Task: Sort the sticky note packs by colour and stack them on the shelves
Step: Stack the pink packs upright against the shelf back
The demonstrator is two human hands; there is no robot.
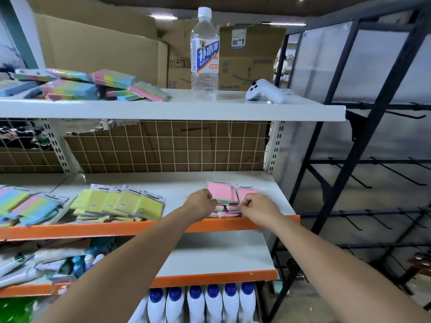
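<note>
Head view: a person works at a store rack, both hands on a low pile of pink packs (pixel 224 199) at the right end of the middle shelf (pixel 177 180). Left hand (pixel 203 202) is curled against the pile's left edge, apparently pinching a pack; right hand (pixel 253 205) is curled at the pile's right side, thumb and fingers closed on a pack edge. Two pink packs lie flat at the far side of the pile, others overlap loosely near the orange shelf lip (pixel 268 221). Left of the hands, well apart from the pink pile, a row of yellow packs (pixel 121 202) leans in overlapping order; further left sit rainbow packs (pixel 28 205). More rainbow packs (pixel 77 86) lie jumbled on the top shelf (pixel 233 108), near a water bottle (pixel 204 57) and a white controller (pixel 265 90). Judged from their look, the packs are light and fairly stiff as paper blocks, but the clear wrappers are likely slippery, so stacked packs may slide. Best hold: thumb on top and fingers beneath, across the short sides, or squaring the pile with both hands pressed on opposite edges. Sorting seems partly done: yellow and pink are grouped, rainbow packs on top remain loose
</note>
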